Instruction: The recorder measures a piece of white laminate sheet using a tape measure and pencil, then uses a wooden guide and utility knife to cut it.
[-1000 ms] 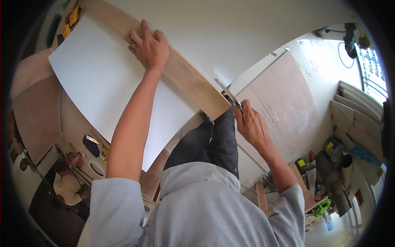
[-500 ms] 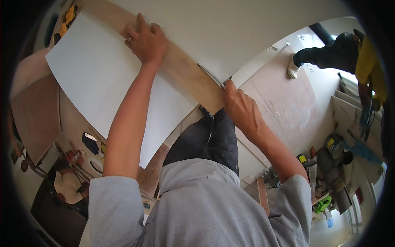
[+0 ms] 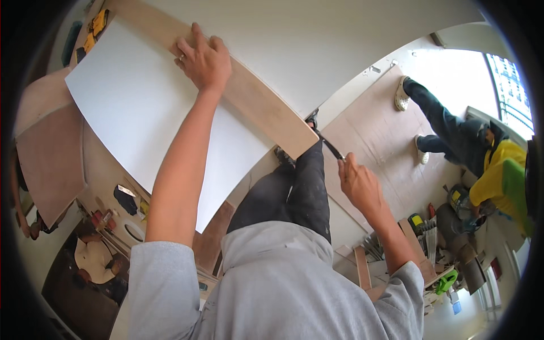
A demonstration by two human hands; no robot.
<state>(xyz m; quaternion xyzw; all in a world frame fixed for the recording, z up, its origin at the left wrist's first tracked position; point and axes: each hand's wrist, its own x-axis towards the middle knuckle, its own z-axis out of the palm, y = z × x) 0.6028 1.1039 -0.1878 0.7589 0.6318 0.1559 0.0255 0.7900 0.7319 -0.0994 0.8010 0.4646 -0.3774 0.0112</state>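
My left hand (image 3: pixel 205 62) lies on a long tan wooden board (image 3: pixel 266 110), its fingers spread and pressing on the top face. Under the board is a large white sheet (image 3: pixel 141 107); more pale sheet surface (image 3: pixel 300 45) shows along the board's far edge. My right hand (image 3: pixel 361 184) is closed round a slim dark utility knife (image 3: pixel 333 148). The knife points up and left, just beyond the board's right-hand corner. Its fine tip is too small to make out.
A person in a yellow top (image 3: pixel 501 178) bends at the right, feet on a pinkish floor panel (image 3: pixel 362 124). Yellow-black power tools (image 3: pixel 93 33) lie at the far left. Tubs, offcuts and a green tool (image 3: pixel 446 281) crowd the lower right. Another person (image 3: pixel 99 263) is at lower left.
My right hand has drawn the knife down and right, from along the board's edge to past its end. My left hand has stayed on the board. The person in yellow has bent down.
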